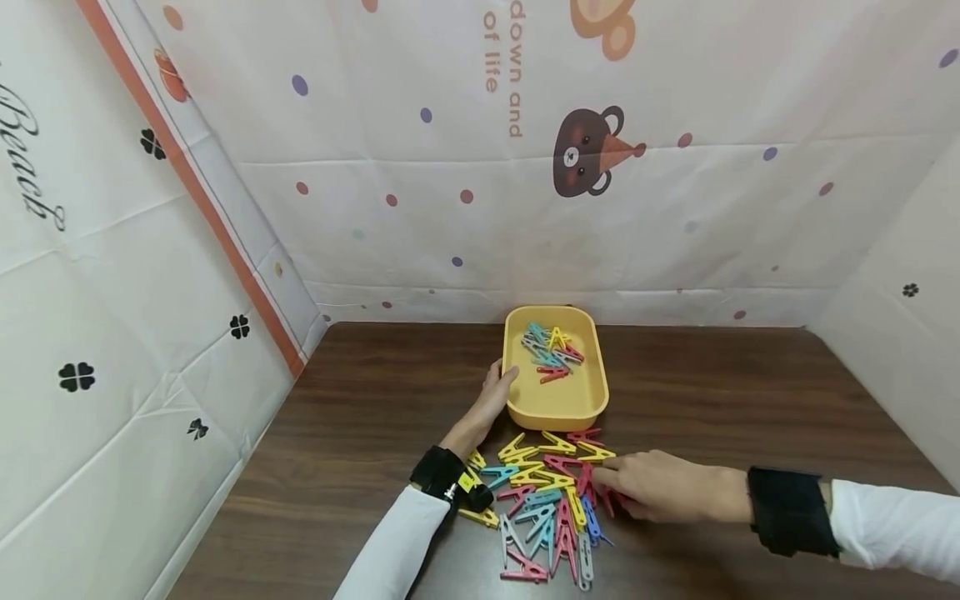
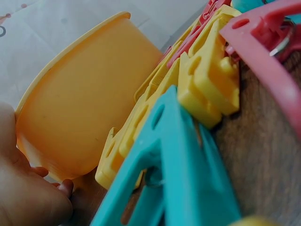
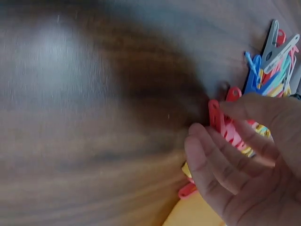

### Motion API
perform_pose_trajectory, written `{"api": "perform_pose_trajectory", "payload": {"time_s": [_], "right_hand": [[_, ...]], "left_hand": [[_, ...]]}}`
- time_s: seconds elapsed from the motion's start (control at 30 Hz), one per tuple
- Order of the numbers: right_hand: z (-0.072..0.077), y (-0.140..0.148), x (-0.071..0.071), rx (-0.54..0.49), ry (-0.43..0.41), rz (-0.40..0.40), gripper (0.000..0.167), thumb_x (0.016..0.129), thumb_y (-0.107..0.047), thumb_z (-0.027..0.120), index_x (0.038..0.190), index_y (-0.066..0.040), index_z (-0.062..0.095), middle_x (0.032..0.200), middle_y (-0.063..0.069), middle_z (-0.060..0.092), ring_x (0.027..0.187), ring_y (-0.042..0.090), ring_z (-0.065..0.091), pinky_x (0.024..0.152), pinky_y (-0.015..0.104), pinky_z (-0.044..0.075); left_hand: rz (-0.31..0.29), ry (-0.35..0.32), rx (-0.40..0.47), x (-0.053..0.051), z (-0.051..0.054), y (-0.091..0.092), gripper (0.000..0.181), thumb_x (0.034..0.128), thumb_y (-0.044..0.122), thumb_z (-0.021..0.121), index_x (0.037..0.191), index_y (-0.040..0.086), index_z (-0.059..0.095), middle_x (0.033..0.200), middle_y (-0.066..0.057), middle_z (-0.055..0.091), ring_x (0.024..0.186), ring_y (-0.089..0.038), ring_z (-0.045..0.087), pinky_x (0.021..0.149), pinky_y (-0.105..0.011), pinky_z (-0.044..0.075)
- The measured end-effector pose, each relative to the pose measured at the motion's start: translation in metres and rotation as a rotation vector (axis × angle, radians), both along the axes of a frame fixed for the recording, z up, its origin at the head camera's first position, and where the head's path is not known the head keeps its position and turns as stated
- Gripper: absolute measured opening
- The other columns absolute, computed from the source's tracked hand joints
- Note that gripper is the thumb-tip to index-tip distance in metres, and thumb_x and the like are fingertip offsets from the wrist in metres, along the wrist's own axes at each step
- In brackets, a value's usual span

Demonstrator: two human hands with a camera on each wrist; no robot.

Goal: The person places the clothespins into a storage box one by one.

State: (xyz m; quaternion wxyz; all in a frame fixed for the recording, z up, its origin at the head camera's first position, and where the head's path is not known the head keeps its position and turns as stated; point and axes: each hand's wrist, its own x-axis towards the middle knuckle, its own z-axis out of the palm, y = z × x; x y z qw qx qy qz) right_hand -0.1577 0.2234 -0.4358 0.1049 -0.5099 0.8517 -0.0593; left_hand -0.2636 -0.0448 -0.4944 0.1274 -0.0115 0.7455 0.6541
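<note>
A yellow plastic tray (image 1: 558, 406) with several clothespins inside stands on the table. My left hand (image 1: 491, 396) grips its left side; in the left wrist view, the fingers (image 2: 40, 200) lie by its lower edge. In front of the tray is a loose pile of yellow, pink, red, teal, blue and grey clothespins (image 1: 551, 481). My right hand (image 1: 660, 487) is at the pile's right edge. Seen from the right wrist, its thumb and fingertips pinch a red clothespin (image 3: 216, 115), with another red clothespin (image 3: 233, 93) right beside it.
Dark wood-grain table (image 1: 750, 392) lies under everything. A printed white cloth (image 1: 420, 233) hangs behind and at both sides. A teal clothespin (image 2: 174, 165) and yellow clothespins (image 2: 207, 75) lie close below my left wrist.
</note>
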Motion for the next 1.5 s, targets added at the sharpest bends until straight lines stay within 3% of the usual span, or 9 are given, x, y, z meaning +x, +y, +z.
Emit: {"api": "perform_pose_trajectory", "payload": {"time_s": [0.07, 0.23, 0.63, 0.83, 1.03, 1.17, 1.33, 1.5], "right_hand": [[0.0, -0.001, 0.001, -0.019, -0.07, -0.057, 0.022, 0.091, -0.009, 0.075, 0.103, -0.021, 0.06, 0.086, -0.012, 0.058, 0.07, -0.005, 0.045, 0.059, 0.015, 0.04], [-0.003, -0.001, 0.002, -0.026, -0.106, -0.145, 0.021, 0.091, -0.016, 0.078, 0.102, -0.021, 0.061, 0.087, -0.012, 0.061, 0.071, -0.005, 0.047, 0.06, 0.017, 0.043], [-0.005, 0.005, 0.005, -0.074, -0.121, -0.198, 0.023, 0.088, -0.005, 0.078, 0.097, -0.02, 0.063, 0.075, -0.016, 0.055, 0.063, -0.006, 0.044, 0.055, 0.016, 0.04], [0.009, 0.011, 0.004, -0.14, -0.082, -0.184, 0.027, 0.088, 0.001, 0.074, 0.091, -0.023, 0.062, 0.077, -0.017, 0.057, 0.066, -0.008, 0.046, 0.056, 0.015, 0.041], [0.04, 0.01, -0.005, -0.26, -0.003, -0.145, 0.028, 0.089, 0.006, 0.071, 0.091, -0.021, 0.066, 0.079, -0.016, 0.06, 0.07, -0.007, 0.05, 0.058, 0.015, 0.044], [0.068, 0.0, -0.029, -0.289, 0.139, -0.146, 0.021, 0.088, 0.003, 0.074, 0.099, -0.014, 0.072, 0.083, -0.01, 0.067, 0.071, -0.005, 0.054, 0.06, 0.016, 0.049], [0.094, -0.018, -0.08, -0.296, 0.352, -0.165, 0.016, 0.09, -0.002, 0.075, 0.106, -0.006, 0.072, 0.086, 0.001, 0.069, 0.069, 0.007, 0.056, 0.061, 0.024, 0.052], [0.109, -0.043, -0.137, -0.248, 0.371, -0.236, 0.013, 0.096, -0.001, 0.067, 0.107, -0.002, 0.072, 0.087, 0.009, 0.071, 0.067, 0.017, 0.057, 0.063, 0.033, 0.053]], "left_hand": [[0.003, -0.002, -0.005, 0.0, 0.001, -0.001, 0.07, 0.1068, 0.051, 0.041, 0.164, 0.018, 0.019, 0.171, -0.012, 0.013, 0.158, -0.032, 0.01, 0.125, -0.058, 0.015], [0.009, -0.001, 0.001, 0.0, 0.002, -0.001, 0.068, 0.1075, 0.049, 0.04, 0.164, 0.018, 0.019, 0.17, -0.013, 0.014, 0.158, -0.032, 0.012, 0.125, -0.057, 0.016], [-0.004, 0.001, 0.003, 0.002, -0.001, -0.001, 0.067, 0.1079, 0.048, 0.04, 0.164, 0.016, 0.019, 0.17, -0.014, 0.013, 0.158, -0.033, 0.012, 0.125, -0.057, 0.016], [-0.007, -0.002, 0.005, 0.002, -0.002, -0.001, 0.068, 0.1077, 0.049, 0.04, 0.164, 0.018, 0.018, 0.171, -0.014, 0.012, 0.158, -0.033, 0.01, 0.126, -0.056, 0.016], [-0.014, -0.003, 0.009, 0.003, -0.003, 0.0, 0.067, 0.108, 0.047, 0.04, 0.164, 0.017, 0.018, 0.171, -0.014, 0.011, 0.158, -0.033, 0.01, 0.125, -0.057, 0.015], [-0.014, -0.001, 0.007, 0.002, -0.004, 0.001, 0.067, 0.108, 0.048, 0.04, 0.164, 0.017, 0.018, 0.17, -0.013, 0.013, 0.158, -0.032, 0.011, 0.125, -0.056, 0.015], [-0.015, -0.005, 0.009, -0.001, -0.001, 0.0, 0.069, 0.1074, 0.049, 0.04, 0.164, 0.017, 0.017, 0.17, -0.013, 0.014, 0.158, -0.032, 0.01, 0.126, -0.055, 0.015], [-0.014, -0.01, 0.003, -0.001, 0.001, -0.001, 0.069, 0.1073, 0.05, 0.04, 0.164, 0.018, 0.017, 0.171, -0.013, 0.013, 0.158, -0.032, 0.008, 0.126, -0.056, 0.014]]}}
